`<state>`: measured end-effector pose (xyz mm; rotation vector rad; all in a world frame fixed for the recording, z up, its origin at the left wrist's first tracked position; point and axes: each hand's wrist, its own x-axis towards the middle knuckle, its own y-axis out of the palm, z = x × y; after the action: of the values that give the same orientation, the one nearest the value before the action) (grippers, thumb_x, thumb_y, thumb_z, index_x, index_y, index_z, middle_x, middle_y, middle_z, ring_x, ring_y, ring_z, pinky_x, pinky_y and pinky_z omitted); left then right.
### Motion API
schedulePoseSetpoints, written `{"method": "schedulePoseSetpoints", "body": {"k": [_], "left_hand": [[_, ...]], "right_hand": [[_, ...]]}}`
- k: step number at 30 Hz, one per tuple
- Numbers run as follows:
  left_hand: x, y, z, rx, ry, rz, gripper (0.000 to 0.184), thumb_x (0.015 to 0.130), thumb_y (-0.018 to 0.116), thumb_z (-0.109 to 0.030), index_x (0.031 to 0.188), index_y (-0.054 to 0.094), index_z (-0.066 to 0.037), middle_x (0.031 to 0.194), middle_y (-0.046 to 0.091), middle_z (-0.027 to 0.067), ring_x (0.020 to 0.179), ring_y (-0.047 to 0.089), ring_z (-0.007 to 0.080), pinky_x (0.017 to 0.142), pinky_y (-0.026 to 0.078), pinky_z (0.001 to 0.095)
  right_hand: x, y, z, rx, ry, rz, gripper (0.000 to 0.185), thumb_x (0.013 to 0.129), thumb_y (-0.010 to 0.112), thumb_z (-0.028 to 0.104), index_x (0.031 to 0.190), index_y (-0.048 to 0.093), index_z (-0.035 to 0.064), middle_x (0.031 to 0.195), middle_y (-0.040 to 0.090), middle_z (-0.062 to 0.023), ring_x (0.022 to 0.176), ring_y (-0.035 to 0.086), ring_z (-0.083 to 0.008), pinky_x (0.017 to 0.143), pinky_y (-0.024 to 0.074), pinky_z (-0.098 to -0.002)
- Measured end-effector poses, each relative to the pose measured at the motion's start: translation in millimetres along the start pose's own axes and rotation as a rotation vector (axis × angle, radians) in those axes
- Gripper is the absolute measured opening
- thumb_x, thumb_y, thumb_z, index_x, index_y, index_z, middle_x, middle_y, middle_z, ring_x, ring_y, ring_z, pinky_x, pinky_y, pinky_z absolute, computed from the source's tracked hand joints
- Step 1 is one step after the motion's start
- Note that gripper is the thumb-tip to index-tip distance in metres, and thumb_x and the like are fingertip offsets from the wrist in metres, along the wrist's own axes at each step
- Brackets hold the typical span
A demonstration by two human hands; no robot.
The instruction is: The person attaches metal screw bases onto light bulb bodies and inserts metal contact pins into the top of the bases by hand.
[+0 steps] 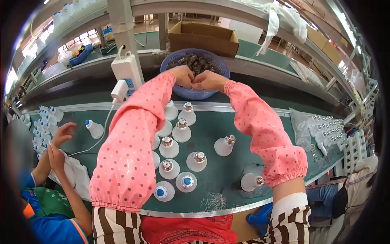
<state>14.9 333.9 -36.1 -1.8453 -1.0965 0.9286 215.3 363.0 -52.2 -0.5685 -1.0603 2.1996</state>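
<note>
Both my hands reach out over a blue plastic basket (193, 95) heaped with small dark brown pieces (199, 62). My left hand (182, 76) and my right hand (211, 80) meet at the basket's near side, fingers bent and pinched together. Whatever lies between the fingertips is hidden. Below my arms, several white bulbs with silver screw caps stand on the green bench, one of them a bulb (181, 131) near my left sleeve. Two others, a bulb (187, 181) and its neighbour (164, 191), show blue ends. A bulb (252, 181) lies tilted by my right sleeve.
Thin wire pins (214, 201) lie near the bench's front edge. A white power strip (126, 70) hangs on the post, its cord crossing the bench. A cardboard box (203, 38) stands behind the basket. At left, a co-worker's hands (61, 142) work beside more bulbs.
</note>
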Motion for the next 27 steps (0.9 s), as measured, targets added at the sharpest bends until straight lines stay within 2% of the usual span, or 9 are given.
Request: {"method": "schedulePoseSetpoints", "body": {"k": [2, 4, 8, 10, 13, 15, 19, 22, 27], "left_hand": [[-0.2, -4.4, -4.1, -0.084, -0.055, 0.05, 0.031, 0.078, 0.081, -0.016, 0.108, 0.081, -0.011, 0.087, 0.075, 0.0014, 0.08, 0.066, 0.0125, 0.072, 0.053, 0.0297], [-8.0, -8.3, -6.8, -0.138, -0.083, 0.061, 0.025, 0.077, 0.08, -0.015, 0.102, 0.08, -0.01, 0.082, 0.071, 0.0004, 0.076, 0.064, 0.0123, 0.068, 0.051, 0.0297], [-9.9, -4.3, -1.4, -0.267, -0.031, 0.119, 0.014, 0.075, 0.078, -0.013, 0.089, 0.076, -0.009, 0.076, 0.066, -0.0006, 0.072, 0.06, 0.0113, 0.062, 0.048, 0.0291], [-7.0, 0.9, -0.5, -0.17, -0.093, 0.039, 0.016, 0.073, 0.079, -0.017, 0.086, 0.074, -0.008, 0.077, 0.067, 0.0021, 0.071, 0.061, 0.0134, 0.063, 0.048, 0.0304], [-3.6, 6.7, -6.5, -0.019, -0.159, -0.078, 0.022, 0.07, 0.081, -0.023, 0.082, 0.071, -0.007, 0.077, 0.069, 0.0061, 0.072, 0.063, 0.0169, 0.064, 0.05, 0.0329], [-2.8, 8.5, -12.6, 0.079, -0.164, -0.154, 0.025, 0.07, 0.081, -0.027, 0.081, 0.071, -0.006, 0.077, 0.07, 0.0085, 0.073, 0.064, 0.0195, 0.066, 0.051, 0.0351], [-2.8, 3.0, -4.3, 0.071, -0.015, -0.028, 0.026, 0.071, 0.08, -0.028, 0.079, 0.07, -0.006, 0.077, 0.071, 0.0097, 0.076, 0.067, 0.0216, 0.069, 0.052, 0.0365], [-2.1, 1.7, -7.7, 0.039, -0.057, 0.021, 0.026, 0.071, 0.079, -0.028, 0.078, 0.07, -0.005, 0.075, 0.07, 0.0082, 0.074, 0.066, 0.0204, 0.068, 0.051, 0.0362], [-5.4, -7.6, -12.6, -0.064, -0.066, 0.077, 0.025, 0.073, 0.078, -0.027, 0.079, 0.07, -0.004, 0.071, 0.063, 0.0027, 0.067, 0.057, 0.0153, 0.061, 0.047, 0.0331]], "right_hand": [[2.7, 1.5, 2.6, -0.091, 0.043, 0.006, 0.031, 0.088, 0.078, 0.029, 0.111, 0.08, 0.0095, 0.102, 0.078, -0.0129, 0.096, 0.072, -0.0257, 0.089, 0.0539, -0.0376], [1.2, 5.1, 12.8, -0.226, 0.051, -0.032, 0.028, 0.088, 0.078, 0.029, 0.108, 0.081, 0.0092, 0.099, 0.077, -0.013, 0.095, 0.072, -0.0255, 0.088, 0.0541, -0.0376], [-6.4, -6.0, 19.9, -0.24, 0.11, 0.025, 0.036, 0.081, 0.079, 0.036, 0.107, 0.082, 0.0113, 0.104, 0.078, -0.015, 0.1, 0.073, -0.0288, 0.091, 0.0557, -0.0397], [-8.4, -5.7, 26.2, -0.229, 0.2, 0.015, 0.043, 0.075, 0.079, 0.037, 0.111, 0.082, 0.014, 0.113, 0.077, -0.0159, 0.11, 0.073, -0.0333, 0.096, 0.0565, -0.0414], [-3.6, 4.5, 34.9, -0.348, 0.279, -0.136, 0.045, 0.073, 0.074, 0.032, 0.115, 0.08, 0.0141, 0.118, 0.076, -0.0167, 0.113, 0.071, -0.0366, 0.098, 0.0566, -0.0434], [-1.7, 7.1, 36.9, -0.414, 0.318, -0.129, 0.044, 0.074, 0.072, 0.03, 0.115, 0.079, 0.0139, 0.119, 0.076, -0.0172, 0.115, 0.071, -0.0371, 0.099, 0.0565, -0.0438], [-7.3, 2.9, 32.7, -0.355, 0.291, -0.108, 0.042, 0.075, 0.071, 0.029, 0.113, 0.079, 0.0127, 0.119, 0.075, -0.0193, 0.114, 0.071, -0.0376, 0.099, 0.0565, -0.0439], [-12.1, -2.3, 31.8, -0.336, 0.201, -0.065, 0.044, 0.075, 0.07, 0.028, 0.113, 0.079, 0.0078, 0.116, 0.075, -0.0232, 0.112, 0.072, -0.039, 0.098, 0.0565, -0.0446], [-17.5, -4.8, 18.0, -0.45, 0.226, -0.068, 0.045, 0.075, 0.069, 0.028, 0.108, 0.077, -0.0008, 0.111, 0.074, -0.0278, 0.109, 0.072, -0.0409, 0.098, 0.056, -0.0459]]}}
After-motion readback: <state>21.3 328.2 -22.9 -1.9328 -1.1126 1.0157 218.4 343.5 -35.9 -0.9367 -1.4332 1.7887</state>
